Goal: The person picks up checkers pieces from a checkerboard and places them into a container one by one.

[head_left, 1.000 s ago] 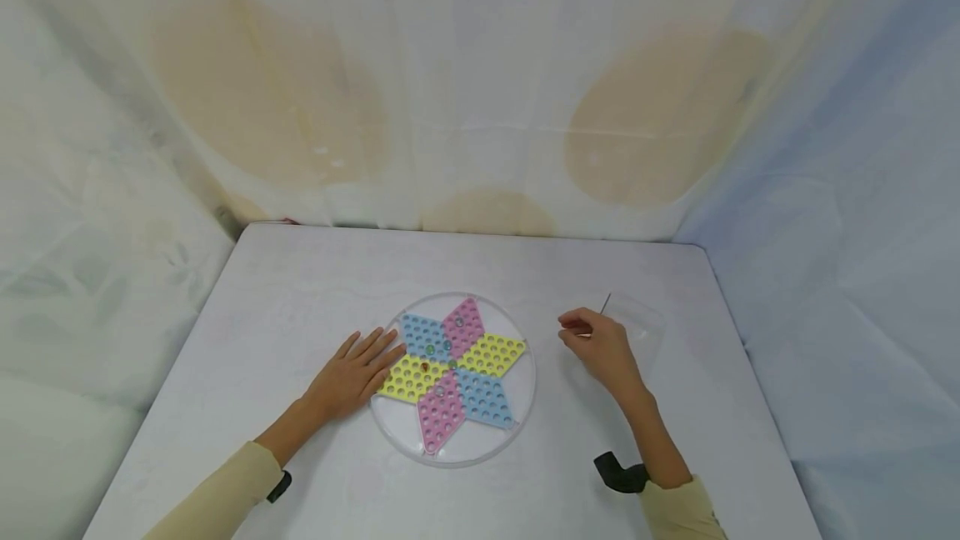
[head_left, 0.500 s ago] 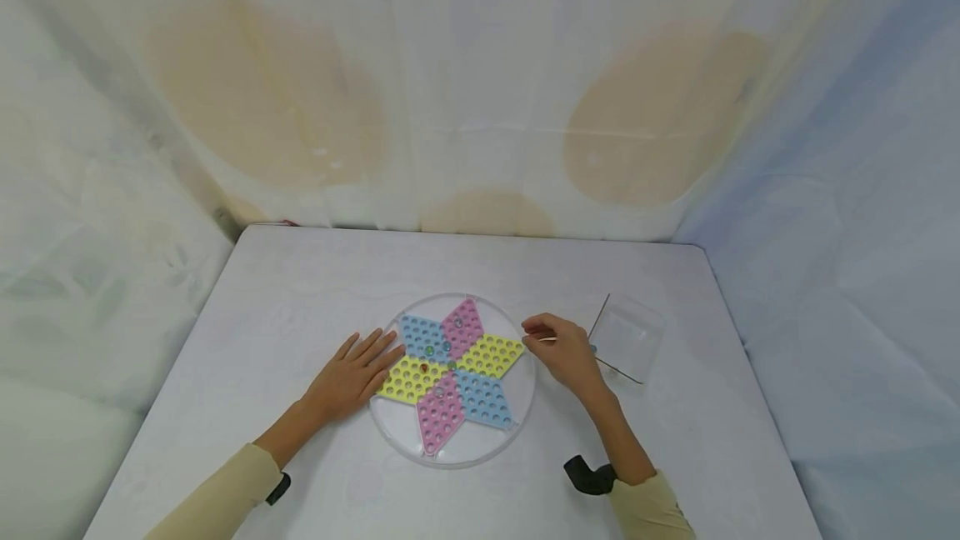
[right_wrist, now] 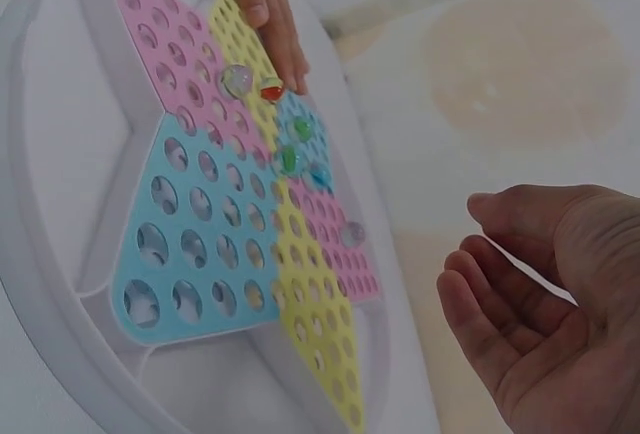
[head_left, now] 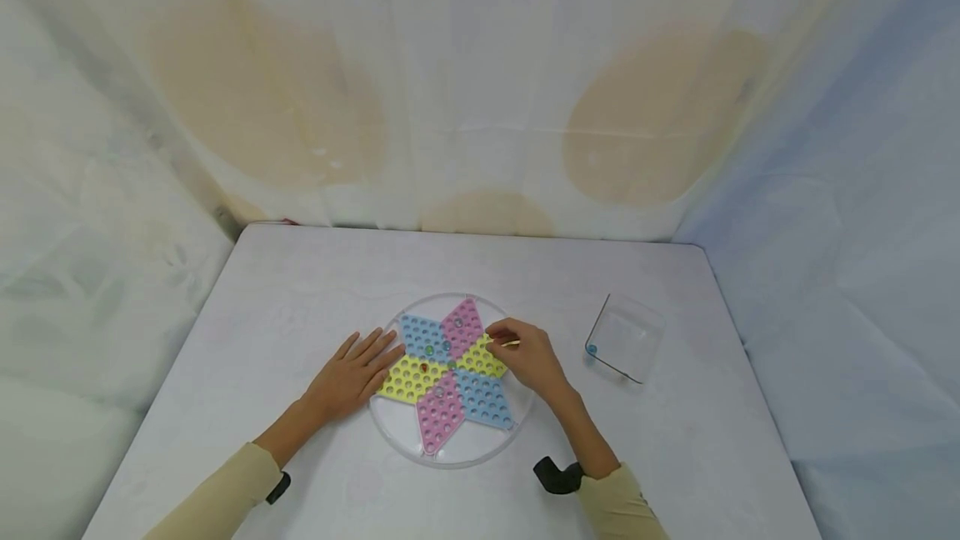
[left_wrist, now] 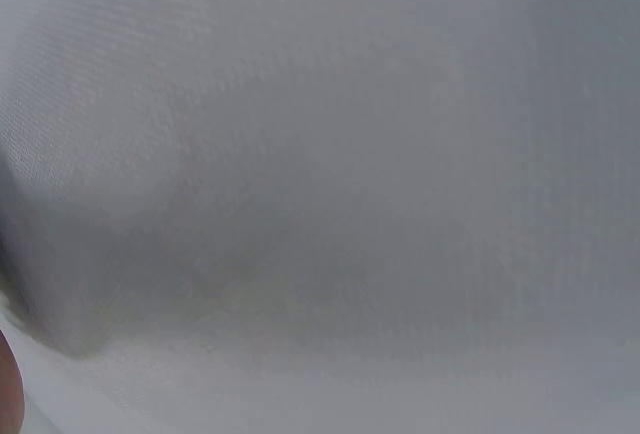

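Observation:
A round Chinese checkers board (head_left: 486, 397) with a pink, yellow and blue star lies on the table, holding several glass marbles, among them a green marble (right_wrist: 302, 127) and a red-and-white marble (right_wrist: 271, 89). My left hand (head_left: 354, 375) lies flat, fingers spread, fingertips over the board's left edge. Over the yellow point on the right is my right hand (head_left: 527, 354), thumb and fingers curled toward each other. In the right wrist view a gap shows between its thumb and fingertips; I cannot tell whether something small sits inside the curl.
To the right of the board stands a clear plastic box (head_left: 651, 345) with a dark line along two edges. A blue marble (head_left: 592, 349) shows at its near left corner. White cloth with tan circles (head_left: 487, 107) hangs behind the table (head_left: 322, 265).
My right hand has moved left from beside the clear box to over the board, uncovering the box and its blue marble. The left hand has stayed in place.

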Demonstrator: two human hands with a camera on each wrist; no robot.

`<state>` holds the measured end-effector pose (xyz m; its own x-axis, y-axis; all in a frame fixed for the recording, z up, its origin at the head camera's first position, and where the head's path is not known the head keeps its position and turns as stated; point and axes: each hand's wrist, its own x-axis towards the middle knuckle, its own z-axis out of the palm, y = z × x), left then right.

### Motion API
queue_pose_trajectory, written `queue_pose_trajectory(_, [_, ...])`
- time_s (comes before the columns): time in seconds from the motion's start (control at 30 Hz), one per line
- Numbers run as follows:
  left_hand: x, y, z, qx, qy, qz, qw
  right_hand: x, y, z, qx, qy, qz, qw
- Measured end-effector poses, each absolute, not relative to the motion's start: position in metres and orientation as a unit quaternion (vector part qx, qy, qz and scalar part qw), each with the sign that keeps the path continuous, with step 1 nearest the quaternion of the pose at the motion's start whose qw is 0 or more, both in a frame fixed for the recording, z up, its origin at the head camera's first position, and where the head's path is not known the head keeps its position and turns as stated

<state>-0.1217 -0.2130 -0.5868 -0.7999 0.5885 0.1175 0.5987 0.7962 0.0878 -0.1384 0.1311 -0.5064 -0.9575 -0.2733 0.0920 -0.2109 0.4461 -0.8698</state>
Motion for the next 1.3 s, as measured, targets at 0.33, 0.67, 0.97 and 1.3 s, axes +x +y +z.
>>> queue_pose_trajectory(0.33, [-0.124,-0.213,-0.586,-0.296,-0.955,-0.034,-0.010,-0.136,0.115,-0.517,-0.166,0.847,-0.503,0.039])
queue_pose_trajectory(0.67, [-0.125,-0.212,-0.584,-0.294,-0.955,-0.041,-0.013,-0.132,0.097,-0.527,-0.172,0.859,-0.478,0.065])
queue_pose_trajectory(0.97, [-0.125,-0.211,-0.587,-0.297,-0.954,-0.044,0.001,-0.135,0.087,-0.539,-0.160,0.875,-0.451,0.070])
queue_pose_trajectory(1.3, [-0.123,-0.211,-0.587,-0.307,-0.950,-0.048,0.022,-0.135,0.083,-0.553,-0.161,0.880,-0.441,0.075])
